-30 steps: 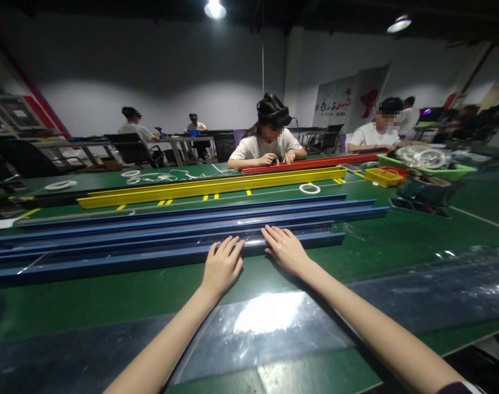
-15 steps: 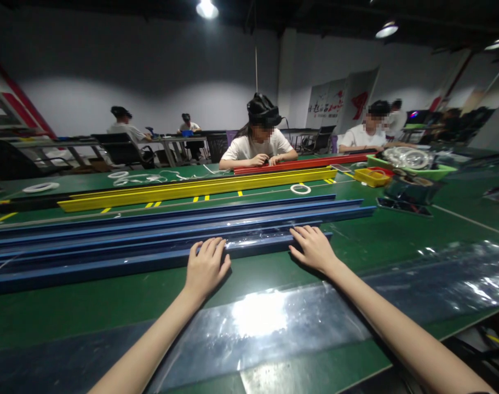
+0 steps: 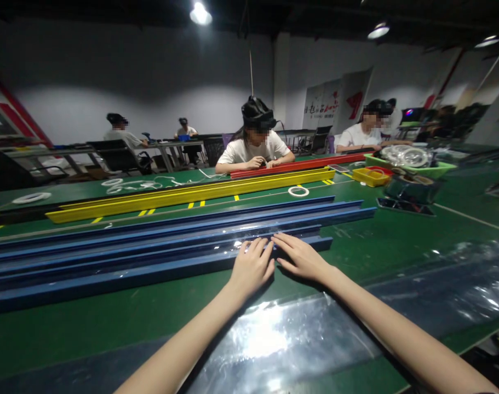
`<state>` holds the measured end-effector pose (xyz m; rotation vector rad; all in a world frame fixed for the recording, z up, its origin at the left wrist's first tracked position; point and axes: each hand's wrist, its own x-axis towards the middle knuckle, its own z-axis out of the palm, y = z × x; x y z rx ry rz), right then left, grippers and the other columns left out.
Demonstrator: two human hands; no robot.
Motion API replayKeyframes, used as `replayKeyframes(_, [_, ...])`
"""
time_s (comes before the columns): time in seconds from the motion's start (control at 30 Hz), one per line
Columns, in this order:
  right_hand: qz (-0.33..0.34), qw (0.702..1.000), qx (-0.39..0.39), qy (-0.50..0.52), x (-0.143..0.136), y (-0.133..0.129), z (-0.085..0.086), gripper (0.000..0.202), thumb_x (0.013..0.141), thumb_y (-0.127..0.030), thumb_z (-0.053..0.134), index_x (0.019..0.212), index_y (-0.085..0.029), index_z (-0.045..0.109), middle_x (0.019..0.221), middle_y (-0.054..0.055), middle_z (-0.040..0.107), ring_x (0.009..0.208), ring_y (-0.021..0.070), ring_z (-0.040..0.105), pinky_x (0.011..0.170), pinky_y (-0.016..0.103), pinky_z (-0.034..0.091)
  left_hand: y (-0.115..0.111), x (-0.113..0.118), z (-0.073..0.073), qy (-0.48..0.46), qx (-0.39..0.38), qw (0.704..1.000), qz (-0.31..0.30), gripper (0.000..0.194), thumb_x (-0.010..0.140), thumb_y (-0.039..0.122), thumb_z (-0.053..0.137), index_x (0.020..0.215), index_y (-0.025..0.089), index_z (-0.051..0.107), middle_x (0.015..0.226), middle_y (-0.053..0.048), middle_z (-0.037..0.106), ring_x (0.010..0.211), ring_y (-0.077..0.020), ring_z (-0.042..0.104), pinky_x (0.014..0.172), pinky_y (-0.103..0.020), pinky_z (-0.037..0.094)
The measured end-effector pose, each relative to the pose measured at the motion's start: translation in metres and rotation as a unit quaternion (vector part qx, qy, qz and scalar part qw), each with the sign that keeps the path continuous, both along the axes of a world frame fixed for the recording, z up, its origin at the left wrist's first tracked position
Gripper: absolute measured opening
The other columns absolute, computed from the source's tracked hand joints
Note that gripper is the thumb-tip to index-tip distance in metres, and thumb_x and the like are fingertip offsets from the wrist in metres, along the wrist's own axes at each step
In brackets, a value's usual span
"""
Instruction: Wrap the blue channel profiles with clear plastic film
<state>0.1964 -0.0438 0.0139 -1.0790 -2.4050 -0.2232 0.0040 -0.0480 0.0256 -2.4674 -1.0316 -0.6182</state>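
Observation:
Long blue channel-shaped profiles lie side by side across the green table (image 3: 397,235). On the nearest blue profile (image 3: 150,278) rest both hands, close together near its right end. My left hand (image 3: 253,268) has its fingers apart over the front edge, thumb toward the right. Just right of it, my right hand (image 3: 300,256) lies with fingers spread, its fingertips almost meeting the left ones on the profile. Shiny clear film shows inside the profile around the fingertips. Neither hand is wrapped round anything.
Clear plastic sheeting (image 3: 307,328) covers the front of the table. Beyond the blue profiles are yellow profiles (image 3: 183,192), a white ring (image 3: 298,191) and red profiles (image 3: 307,164). A green basket (image 3: 442,168) and yellow tray (image 3: 370,177) stand right. A person (image 3: 255,148) sits opposite.
My left hand has moved right along the nearest blue profile and my right hand has moved left, so they are now nearly touching. The view has shifted slightly.

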Motion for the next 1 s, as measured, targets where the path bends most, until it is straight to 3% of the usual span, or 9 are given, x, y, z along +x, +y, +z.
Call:
replayKeyframes(0.1, [0.001,1.0,0.01,0.014,0.002,-0.001,-0.005,0.048,0.086,-0.027,0.044,0.132,-0.013,0.041,0.133,0.015,0.047,0.126,0.023,0.04,0.101,0.042,0.038,0.002,0.003,-0.013,-0.018,0.008,1.0,0.009,0.038,0.086,0.029,0.044,0.12,0.016,0.052,0.123,-0.011,0.056,0.114,-0.0235,0.049,0.095,-0.04,0.036])
replayKeyframes(0.23, [-0.009,0.999,0.031,0.011,0.006,-0.001,0.0,0.042,0.087,-0.026,0.044,0.126,-0.011,0.047,0.127,0.015,0.053,0.118,0.0218,0.046,0.098,0.039,0.039,0.001,-0.002,-0.02,-0.035,0.01,0.999,0.016,0.038,0.085,0.028,0.045,0.121,0.018,0.053,0.125,-0.009,0.055,0.115,-0.0228,0.049,0.096,-0.039,0.035])
replayKeyframes(0.4, [-0.108,0.992,0.064,0.032,0.02,-0.003,0.009,0.033,0.087,-0.027,0.045,0.114,-0.013,0.057,0.113,0.012,0.062,0.103,0.0212,0.054,0.09,0.038,0.04,-0.001,-0.004,-0.017,-0.055,-0.003,0.998,0.02,0.035,0.086,0.027,0.044,0.118,0.018,0.054,0.123,-0.009,0.057,0.114,-0.0232,0.05,0.095,-0.04,0.035])
replayKeyframes(0.57, [-0.189,0.979,0.052,0.062,0.027,-0.005,0.006,0.025,0.089,-0.027,0.042,0.094,-0.016,0.064,0.092,0.008,0.069,0.091,0.0201,0.058,0.082,0.034,0.041,-0.002,-0.003,-0.016,-0.101,-0.007,0.993,0.053,0.03,0.085,0.026,0.045,0.11,0.014,0.058,0.12,-0.014,0.058,0.11,-0.0256,0.052,0.094,-0.043,0.035])
replayKeyframes(0.7, [-0.148,0.986,0.043,0.066,0.018,-0.009,0.003,0.024,0.089,-0.026,0.042,0.097,-0.016,0.063,0.098,0.008,0.068,0.093,0.0191,0.058,0.081,0.031,0.042,-0.002,-0.003,-0.017,-0.097,-0.008,0.994,0.045,0.036,0.085,0.026,0.045,0.117,0.012,0.053,0.123,-0.014,0.056,0.113,-0.0251,0.05,0.096,-0.042,0.033])
replayKeyframes(0.9, [-0.015,0.997,0.073,0.007,0.005,-0.017,0.009,0.027,0.088,-0.023,0.044,0.108,-0.014,0.06,0.107,0.009,0.065,0.101,0.0185,0.055,0.087,0.033,0.04,-0.002,-0.004,-0.019,-0.063,0.014,0.998,-0.001,0.034,0.086,0.027,0.043,0.117,0.019,0.055,0.12,-0.008,0.06,0.113,-0.0232,0.051,0.099,-0.043,0.029])
replayKeyframes(1.0, [-0.023,0.995,0.1,-0.012,0.011,-0.018,0.015,0.026,0.089,-0.023,0.042,0.106,-0.015,0.061,0.107,0.009,0.065,0.1,0.0181,0.055,0.086,0.033,0.038,-0.003,-0.003,-0.019,-0.067,0.022,0.997,0.013,0.031,0.086,0.027,0.045,0.114,0.02,0.057,0.116,-0.007,0.062,0.109,-0.023,0.053,0.097,-0.043,0.031])
